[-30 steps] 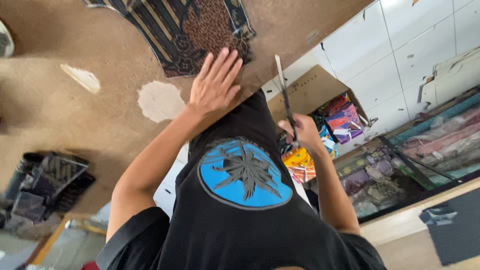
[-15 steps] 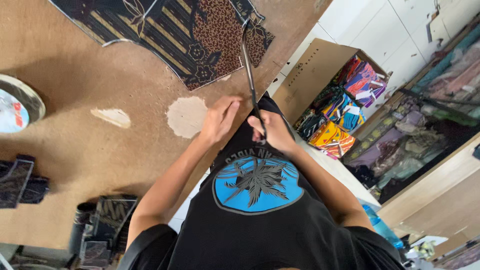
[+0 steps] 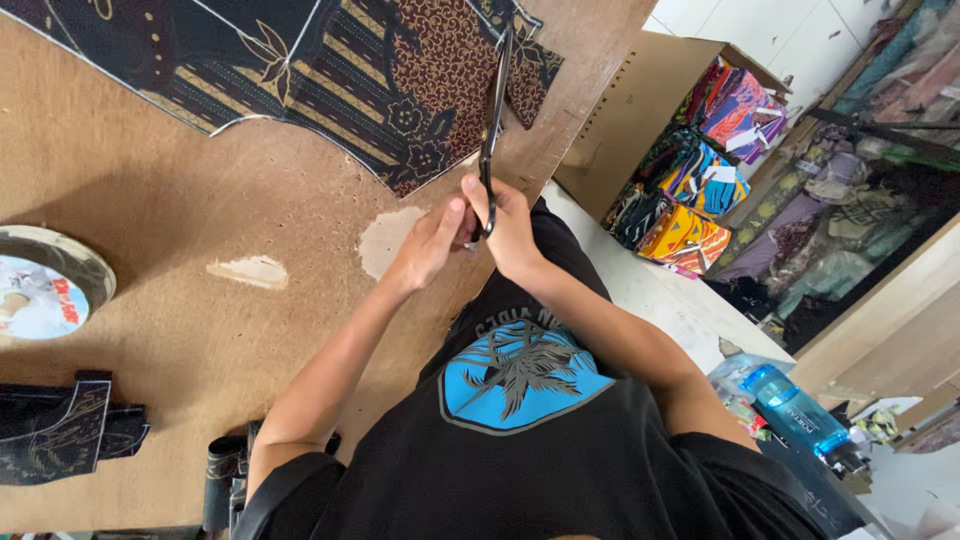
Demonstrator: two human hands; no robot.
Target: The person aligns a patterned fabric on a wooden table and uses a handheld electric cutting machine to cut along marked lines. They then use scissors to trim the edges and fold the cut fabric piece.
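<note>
My right hand (image 3: 515, 228) grips the handles of long black scissors (image 3: 493, 110), blades closed and pointing away from me. The tips reach the edge of a dark batik cloth (image 3: 300, 80) with brown flower and stripe patterns, spread on the brown board table (image 3: 180, 200). My left hand (image 3: 430, 245) is curled right beside the right one, its thumb and fingers closed against the scissors' handles. Both hands hover over the table's edge, in front of my black T-shirt with a blue emblem.
A round tin lid (image 3: 45, 290) lies at the table's left, and a dark cloth piece (image 3: 60, 430) below it. White worn patches (image 3: 385, 240) mark the board. To the right stand a cardboard box (image 3: 620, 110) of colourful folded cloth and a blue bottle (image 3: 800, 410).
My left hand lifted off the table, where it lay flat, and closed in on the scissors' handles. My right hand brought the scissors from beside the table up over it, toward the batik cloth.
</note>
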